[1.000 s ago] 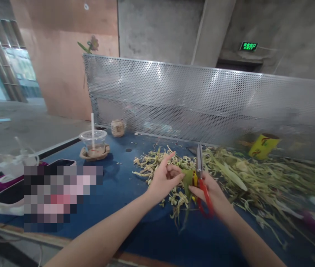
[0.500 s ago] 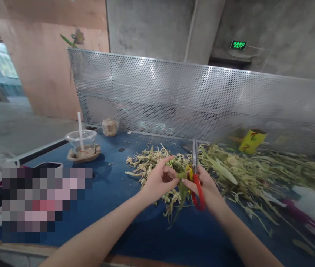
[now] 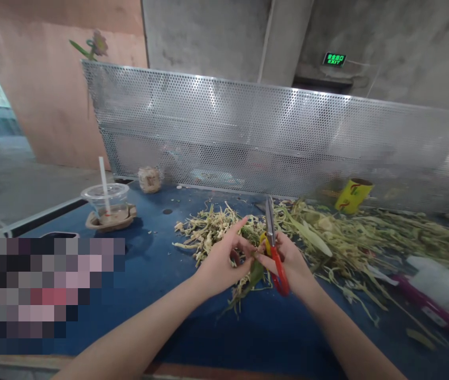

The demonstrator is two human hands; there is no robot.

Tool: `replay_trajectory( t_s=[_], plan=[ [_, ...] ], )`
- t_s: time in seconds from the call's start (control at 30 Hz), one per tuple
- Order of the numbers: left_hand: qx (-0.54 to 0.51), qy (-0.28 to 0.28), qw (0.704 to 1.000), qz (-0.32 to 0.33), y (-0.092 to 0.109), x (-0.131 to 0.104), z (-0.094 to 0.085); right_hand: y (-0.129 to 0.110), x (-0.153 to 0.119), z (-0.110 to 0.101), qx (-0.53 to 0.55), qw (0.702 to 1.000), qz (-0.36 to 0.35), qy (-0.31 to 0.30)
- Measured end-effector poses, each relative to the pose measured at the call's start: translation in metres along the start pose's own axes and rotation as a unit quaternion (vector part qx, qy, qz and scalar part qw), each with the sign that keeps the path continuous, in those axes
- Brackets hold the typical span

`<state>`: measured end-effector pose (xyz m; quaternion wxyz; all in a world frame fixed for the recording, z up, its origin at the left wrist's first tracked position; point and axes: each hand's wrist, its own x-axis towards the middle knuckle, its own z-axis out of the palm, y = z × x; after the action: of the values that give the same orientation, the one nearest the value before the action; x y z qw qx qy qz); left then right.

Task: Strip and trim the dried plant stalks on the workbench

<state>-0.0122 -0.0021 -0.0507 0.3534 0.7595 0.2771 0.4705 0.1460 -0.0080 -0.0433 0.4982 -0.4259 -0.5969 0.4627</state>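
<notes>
Over the near part of the table, my left hand (image 3: 221, 265) pinches a green leaf (image 3: 256, 273) between thumb and fingertips, its index finger raised. My right hand (image 3: 293, 266) meets it there, the thumb and fingertips also at the leaf. Scissors (image 3: 281, 277) with red and yellow handles rest in that same right hand, blades pointing up and away. The leaf hangs down below my fingertips; its upper end is hidden by them. Just beyond lies a heap of pale, dry stems and roots (image 3: 204, 228).
Long dried stalks (image 3: 371, 240) spread over the blue tabletop (image 3: 161, 295) at right, with a yellow tube (image 3: 353, 195) behind. A perforated metal screen (image 3: 224, 126) closes the back. At left stands a plastic cup (image 3: 108, 206) with a straw; a purple-rimmed tray (image 3: 426, 306) lies far right.
The whole view has shifted slightly, so things on the table appear further left. My fingertips have drawn closer over the leaf, covering more of its upper part. The scissors stay in my right hand.
</notes>
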Motion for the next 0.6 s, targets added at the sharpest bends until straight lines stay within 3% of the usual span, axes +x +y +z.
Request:
replay_trajectory(
  t_s=[0.23, 0.6],
  plan=[
    [0.029, 0.023, 0.999, -0.006, -0.002, 0.0007, -0.0014, -0.0018, -0.0011, 0.0003, 0.004, 1.0, 0.005, 0.004],
    [0.01, 0.003, 1.0, -0.007, 0.0012, -0.0001, -0.0014, 0.002, -0.0003, -0.0008, 0.002, 1.0, -0.021, -0.005]
  ],
)
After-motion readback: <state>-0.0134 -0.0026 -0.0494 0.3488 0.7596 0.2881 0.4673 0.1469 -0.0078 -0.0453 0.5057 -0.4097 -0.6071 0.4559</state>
